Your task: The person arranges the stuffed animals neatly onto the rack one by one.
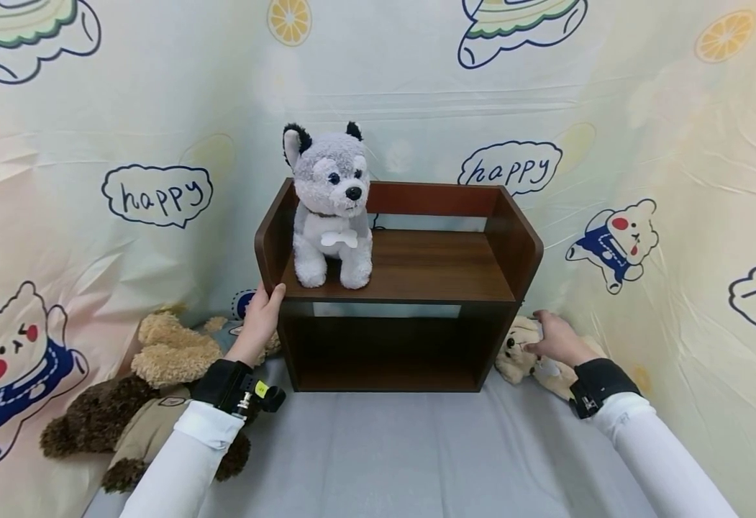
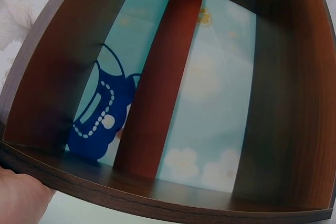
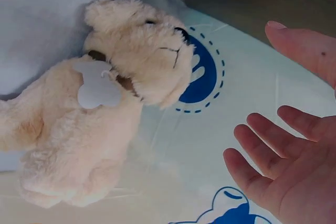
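A dark brown two-tier wooden shelf (image 1: 442,277) stands in the middle of the head view. On its upper board, at the left end, sits a grey and white plush husky (image 1: 332,208). My left hand (image 1: 262,316) grips the shelf's left side panel, thumb at the front edge; the other fingers are mostly hidden. The left wrist view shows part of that hand (image 2: 21,198) against the panel. To the right of the shelf lies a cream plush dog (image 3: 100,114) with a bone-shaped tag. My right hand (image 3: 289,161) is spread beside it, fingers apart, holding nothing.
Left of the shelf lie a tan plush toy (image 1: 177,349) and a dark brown plush toy (image 1: 99,414) in a beige top. A grey cloth (image 1: 378,446) covers the surface. Printed cloth (image 1: 390,86) hangs behind and at both sides.
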A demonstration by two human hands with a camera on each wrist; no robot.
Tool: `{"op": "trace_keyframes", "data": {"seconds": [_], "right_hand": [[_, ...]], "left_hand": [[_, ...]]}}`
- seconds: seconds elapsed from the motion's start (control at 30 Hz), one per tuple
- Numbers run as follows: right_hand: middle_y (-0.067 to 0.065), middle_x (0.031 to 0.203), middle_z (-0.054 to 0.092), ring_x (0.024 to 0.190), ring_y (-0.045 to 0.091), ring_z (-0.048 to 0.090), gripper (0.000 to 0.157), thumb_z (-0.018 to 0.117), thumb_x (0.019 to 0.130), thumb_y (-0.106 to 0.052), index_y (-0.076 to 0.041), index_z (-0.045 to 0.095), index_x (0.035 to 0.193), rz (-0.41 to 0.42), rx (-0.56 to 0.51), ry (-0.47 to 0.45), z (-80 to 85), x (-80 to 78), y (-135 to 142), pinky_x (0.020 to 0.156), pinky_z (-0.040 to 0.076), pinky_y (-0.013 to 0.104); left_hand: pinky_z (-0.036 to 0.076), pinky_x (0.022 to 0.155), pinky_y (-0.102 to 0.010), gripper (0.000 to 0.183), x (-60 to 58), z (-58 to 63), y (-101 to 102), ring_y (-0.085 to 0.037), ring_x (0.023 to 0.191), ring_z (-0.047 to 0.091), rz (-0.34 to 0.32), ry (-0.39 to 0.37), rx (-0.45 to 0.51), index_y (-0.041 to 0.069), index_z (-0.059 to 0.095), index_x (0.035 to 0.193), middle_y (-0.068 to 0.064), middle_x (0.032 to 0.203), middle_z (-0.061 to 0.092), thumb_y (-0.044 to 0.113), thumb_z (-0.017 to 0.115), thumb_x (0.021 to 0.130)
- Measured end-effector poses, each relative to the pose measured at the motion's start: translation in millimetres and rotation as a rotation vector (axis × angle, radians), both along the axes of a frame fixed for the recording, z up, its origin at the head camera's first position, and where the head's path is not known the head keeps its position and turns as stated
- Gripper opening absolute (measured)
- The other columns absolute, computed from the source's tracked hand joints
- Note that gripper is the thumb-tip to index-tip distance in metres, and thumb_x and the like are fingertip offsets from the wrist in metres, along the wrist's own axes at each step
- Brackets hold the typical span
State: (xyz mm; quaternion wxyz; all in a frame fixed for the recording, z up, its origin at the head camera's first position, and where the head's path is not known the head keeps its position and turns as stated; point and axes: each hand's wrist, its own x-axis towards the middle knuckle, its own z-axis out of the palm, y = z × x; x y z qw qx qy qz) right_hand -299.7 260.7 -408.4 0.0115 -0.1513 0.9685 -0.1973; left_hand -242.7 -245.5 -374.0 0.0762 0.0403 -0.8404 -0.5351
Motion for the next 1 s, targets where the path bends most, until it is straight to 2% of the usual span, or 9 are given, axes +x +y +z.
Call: {"op": "trace_keyframes", "data": {"seconds": [0.47, 0.67, 1.0], "right_hand": [[0.04, 0.111, 0.044, 0.102, 0.054, 0.042, 0.071, 0.077, 0.069, -0.014, 0.02, 0.038, 0.119, -0.075, 0.119, -0.074, -10.3, -8.9, 3.5, 0.087, 0.038, 0.056], [0.04, 0.113, 0.044, 0.104, 0.053, 0.041, 0.071, 0.077, 0.069, -0.012, 0.02, 0.037, 0.119, -0.116, 0.133, -0.068, -18.5, -11.7, 4.3, 0.089, 0.037, 0.056], [0.041, 0.117, 0.042, 0.108, 0.053, 0.039, 0.078, 0.08, 0.063, -0.011, 0.02, 0.037, 0.12, -0.127, 0.127, -0.022, -34.9, -16.9, 12.5, 0.094, 0.033, 0.055]], "left_hand": [[0.018, 0.105, -0.055, 0.058, 1.1, 0.8, 1.0, -0.036, 0.133, 0.02, -0.003, -0.004, 0.027, 0.002, 0.012, 0.144, -0.022, 0.146, 0.02, 0.036, 0.029, 0.1], [0.018, 0.105, -0.055, 0.059, 2.3, 1.8, 0.8, -0.036, 0.133, 0.02, 0.001, -0.014, 0.026, 0.001, 0.01, 0.144, -0.022, 0.147, 0.019, 0.036, 0.028, 0.1], [0.017, 0.105, -0.055, 0.06, 2.5, 3.3, 1.3, -0.036, 0.134, 0.018, -0.004, -0.02, 0.02, 0.002, 0.009, 0.145, -0.022, 0.147, 0.018, 0.036, 0.028, 0.1]]}}
